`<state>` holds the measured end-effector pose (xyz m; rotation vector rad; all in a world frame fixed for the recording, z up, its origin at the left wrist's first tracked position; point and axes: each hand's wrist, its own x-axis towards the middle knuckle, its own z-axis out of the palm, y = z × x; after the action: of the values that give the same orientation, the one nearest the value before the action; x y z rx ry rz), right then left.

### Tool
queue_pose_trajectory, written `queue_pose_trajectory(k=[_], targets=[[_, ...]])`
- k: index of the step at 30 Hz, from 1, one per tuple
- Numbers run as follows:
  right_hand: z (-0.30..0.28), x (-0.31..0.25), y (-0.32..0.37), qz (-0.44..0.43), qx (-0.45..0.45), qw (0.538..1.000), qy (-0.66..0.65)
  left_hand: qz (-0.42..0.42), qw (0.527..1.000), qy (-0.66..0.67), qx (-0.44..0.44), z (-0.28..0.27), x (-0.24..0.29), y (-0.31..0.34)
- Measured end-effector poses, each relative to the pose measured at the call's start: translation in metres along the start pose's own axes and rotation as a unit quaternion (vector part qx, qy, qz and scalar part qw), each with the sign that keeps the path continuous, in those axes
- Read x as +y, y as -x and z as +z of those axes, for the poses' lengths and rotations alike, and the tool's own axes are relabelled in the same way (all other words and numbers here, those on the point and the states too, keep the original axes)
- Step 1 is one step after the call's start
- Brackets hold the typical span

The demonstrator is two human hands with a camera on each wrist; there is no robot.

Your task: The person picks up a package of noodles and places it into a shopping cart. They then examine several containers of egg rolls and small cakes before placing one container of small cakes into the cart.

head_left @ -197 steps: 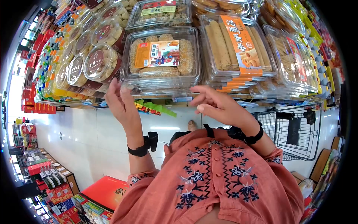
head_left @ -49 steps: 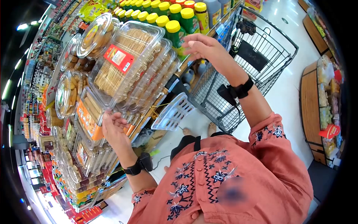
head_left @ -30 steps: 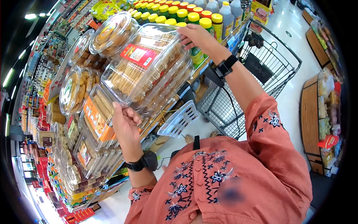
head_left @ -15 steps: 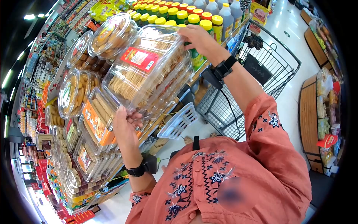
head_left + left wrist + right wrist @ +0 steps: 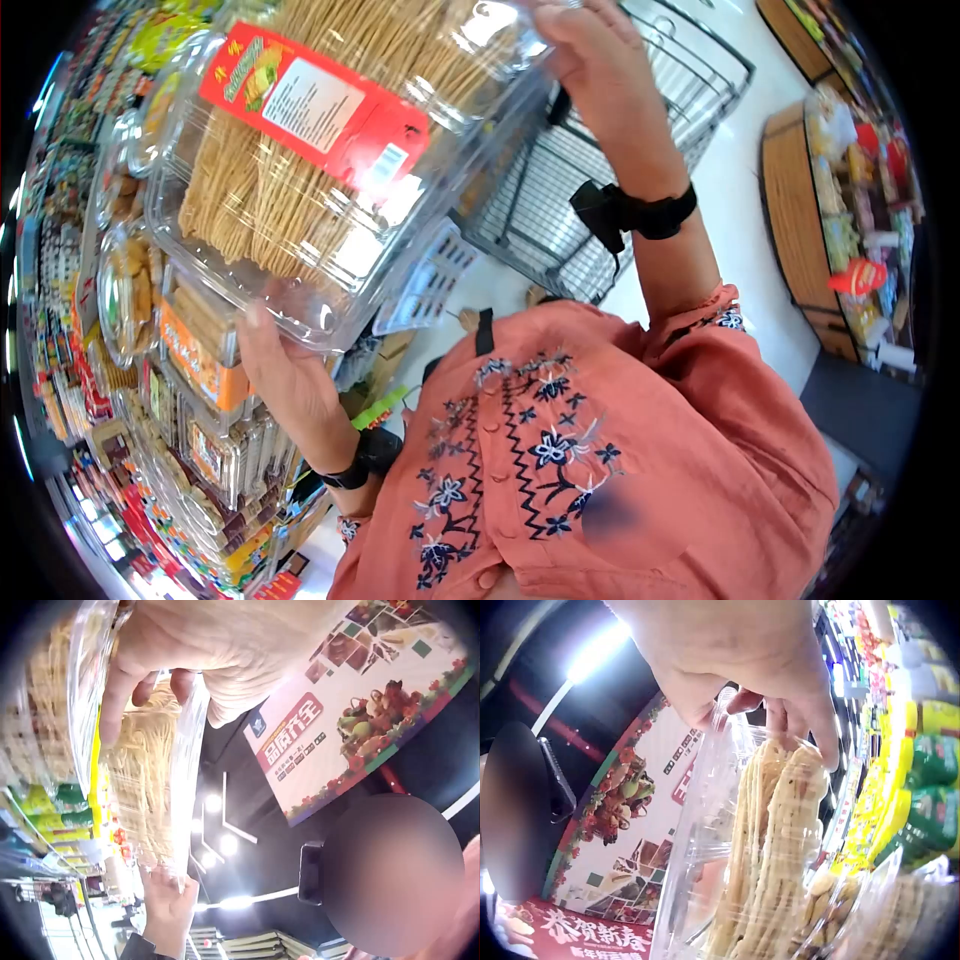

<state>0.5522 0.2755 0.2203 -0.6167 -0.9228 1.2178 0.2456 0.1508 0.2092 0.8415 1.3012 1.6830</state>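
A clear plastic box of thin stick biscuits (image 5: 240, 200) with a red label (image 5: 320, 110) is held up between both hands, tilted, large in the head view. My left hand (image 5: 290, 390) grips its near left corner, thumb on the lid edge and fingers beneath. At the opposite end, my right hand (image 5: 610, 95) holds the far right corner. In the left wrist view the fingers curl over the box's end, with the right hand (image 5: 169, 904) at the other end. The right wrist view shows the fingers pinching the clear rim above the sticks (image 5: 765, 847).
Left of the box stand egg rolls with an orange label (image 5: 200, 350) and round tubs of biscuits (image 5: 130, 290). A wire shopping cart (image 5: 540, 220) stands behind the box. A white plastic basket (image 5: 430, 275) hangs below the display. A wooden display stand (image 5: 795, 190) is at the right.
Both hands have moved from the stack's edges to lifting the top box of sticks up and closer to the head camera. Earlier the person turned from the sesame biscuits toward this stack.
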Motion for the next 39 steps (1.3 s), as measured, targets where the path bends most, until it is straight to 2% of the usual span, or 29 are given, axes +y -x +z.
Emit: queue_pose_trajectory(k=[5, 7, 8, 11, 13, 17, 18, 20, 21, 24, 26, 27, 29, 30, 33, 36, 39], targets=[[-0.077, -0.021, 0.051, -0.066, 0.068, 0.990, 0.102, -0.055, 0.986, -0.070, -0.140, 0.044, -0.029, -0.006], [-0.141, -0.010, 0.068, -0.008, 0.087, 0.980, 0.180, -0.080, 0.969, -0.115, -0.202, 0.062, -0.053, -0.014], [-0.162, -0.006, 0.078, 0.022, 0.110, 0.971, 0.209, -0.054, 0.952, -0.197, -0.228, 0.067, -0.072, -0.021], [-0.204, 0.016, 0.111, 0.086, 0.211, 0.934, 0.277, -0.077, 0.927, -0.216, -0.298, 0.100, -0.132, -0.034], [-0.244, 0.049, 0.131, 0.168, 0.286, 0.877, 0.347, -0.125, 0.901, -0.224, -0.350, 0.115, -0.175, -0.046], [-0.299, 0.120, 0.170, 0.250, 0.367, 0.793, 0.417, -0.196, 0.845, -0.267, -0.420, 0.127, -0.278, -0.075], [-0.307, 0.136, 0.177, 0.243, 0.373, 0.801, 0.400, -0.218, 0.845, -0.257, -0.416, 0.131, -0.294, -0.075], [-0.316, 0.152, 0.184, 0.314, 0.376, 0.779, 0.392, -0.260, 0.846, -0.235, -0.403, 0.141, -0.322, -0.076], [-0.317, 0.160, 0.186, 0.347, 0.376, 0.762, 0.397, -0.258, 0.838, -0.258, -0.407, 0.143, -0.340, -0.082], [-0.344, 0.206, 0.201, 0.357, 0.362, 0.753, 0.418, -0.261, 0.809, -0.319, -0.419, 0.138, -0.386, -0.097], [-0.334, 0.200, 0.189, 0.371, 0.361, 0.763, 0.388, -0.261, 0.790, -0.347, -0.434, 0.143, -0.405, -0.106], [-0.301, 0.163, 0.166, 0.402, 0.341, 0.769, 0.362, -0.251, 0.793, -0.348, -0.432, 0.149, -0.420, -0.110], [-0.329, 0.203, 0.173, 0.394, 0.413, 0.729, 0.378, -0.236, 0.798, -0.353, -0.428, 0.150, -0.441, -0.111], [-0.342, 0.213, 0.175, 0.406, 0.422, 0.730, 0.353, -0.261, 0.783, -0.369, -0.427, 0.162, -0.426, -0.106], [-0.364, 0.227, 0.167, 0.408, 0.452, 0.715, 0.345, -0.272, 0.776, -0.375, -0.429, 0.176, -0.450, -0.110], [-0.378, 0.242, 0.153, 0.375, 0.509, 0.681, 0.369, -0.268, 0.806, -0.382, -0.364, 0.196, -0.492, -0.113], [-0.402, 0.263, 0.142, 0.359, 0.555, 0.647, 0.380, -0.225, 0.817, -0.397, -0.353, 0.221, -0.522, -0.116]])
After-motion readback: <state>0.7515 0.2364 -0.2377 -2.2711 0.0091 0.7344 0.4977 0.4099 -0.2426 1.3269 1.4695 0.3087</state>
